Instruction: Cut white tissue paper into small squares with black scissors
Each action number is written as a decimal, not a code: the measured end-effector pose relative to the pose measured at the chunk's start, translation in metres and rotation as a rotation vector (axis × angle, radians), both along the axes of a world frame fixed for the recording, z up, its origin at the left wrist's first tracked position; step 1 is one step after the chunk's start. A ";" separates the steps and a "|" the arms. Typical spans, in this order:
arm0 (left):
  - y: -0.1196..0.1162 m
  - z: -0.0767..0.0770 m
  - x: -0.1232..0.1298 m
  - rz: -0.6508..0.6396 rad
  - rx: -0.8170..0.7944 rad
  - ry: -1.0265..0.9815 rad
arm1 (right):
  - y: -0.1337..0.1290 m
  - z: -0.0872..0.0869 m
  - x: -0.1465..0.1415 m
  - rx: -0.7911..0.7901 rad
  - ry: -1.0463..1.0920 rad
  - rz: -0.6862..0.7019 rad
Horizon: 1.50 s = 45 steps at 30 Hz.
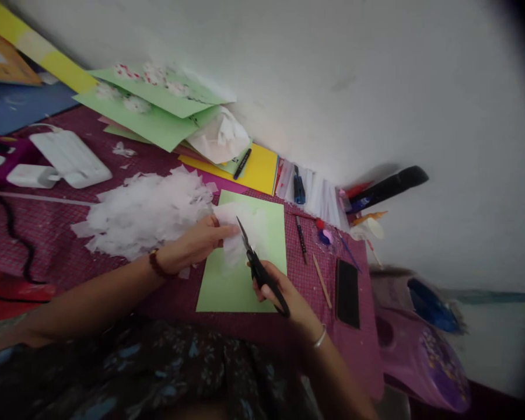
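My left hand (205, 238) pinches a thin white tissue sheet (231, 251) between thumb and fingers, over a light green sheet of paper (219, 291). In my right hand (273, 283) are black-handled scissors (258, 268), their tips pointing up and left at the tissue. The blades lie close to my left thumb; whether they are slightly parted is hard to tell. Just left of the green sheet, a large pile of cut white tissue pieces (149, 213) lies on the checked maroon cloth (149, 297).
Green cards with white and red flowers (157, 114) lie at the back beside yellow paper (265, 169). A white adapter (72, 157) is at the left. On the right are a phone (347, 293), a wooden stick (322, 281), a pen (301, 238) and a cutter (298, 188).
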<state>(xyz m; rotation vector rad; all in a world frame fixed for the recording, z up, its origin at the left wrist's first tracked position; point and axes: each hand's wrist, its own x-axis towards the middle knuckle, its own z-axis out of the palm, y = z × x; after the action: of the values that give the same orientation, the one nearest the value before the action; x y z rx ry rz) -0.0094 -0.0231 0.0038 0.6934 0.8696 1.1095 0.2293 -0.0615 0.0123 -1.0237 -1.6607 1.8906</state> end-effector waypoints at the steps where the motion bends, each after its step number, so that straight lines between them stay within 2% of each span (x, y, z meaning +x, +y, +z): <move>1: 0.000 0.001 0.000 0.004 0.007 0.006 | 0.001 -0.003 -0.001 -0.010 0.009 0.003; 9: -0.001 0.000 0.004 -0.009 0.009 0.059 | -0.007 -0.020 -0.003 -0.110 0.015 -0.063; 15: -0.002 0.003 0.001 -0.030 0.062 0.106 | -0.005 -0.013 -0.002 -0.048 0.093 0.046; 18: -0.004 0.002 0.002 -0.049 0.064 0.119 | -0.004 -0.011 -0.002 -0.053 0.128 0.056; 25: -0.011 -0.009 0.007 -0.122 0.030 0.133 | -0.006 -0.013 -0.005 -0.063 0.122 0.014; 31: -0.014 -0.005 0.009 -0.119 -0.007 0.194 | -0.008 -0.017 -0.008 -0.089 0.118 -0.056; 36: -0.012 -0.007 0.004 -0.161 0.070 0.162 | -0.010 -0.026 -0.010 -0.134 0.117 -0.112; 38: -0.009 -0.008 0.000 -0.144 0.087 0.151 | -0.009 -0.026 -0.008 -0.112 0.166 -0.106; 41: -0.002 -0.005 -0.008 -0.080 0.025 0.151 | -0.008 -0.027 -0.003 -0.092 0.261 -0.067; 45: 0.003 0.005 -0.015 -0.008 -0.010 0.160 | -0.007 -0.033 0.002 -0.151 0.315 -0.071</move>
<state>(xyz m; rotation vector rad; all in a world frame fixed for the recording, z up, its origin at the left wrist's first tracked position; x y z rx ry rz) -0.0244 -0.0202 0.0089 0.7843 1.0066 1.0517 0.2313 -0.0690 -0.0208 -0.7783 -1.3048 2.0328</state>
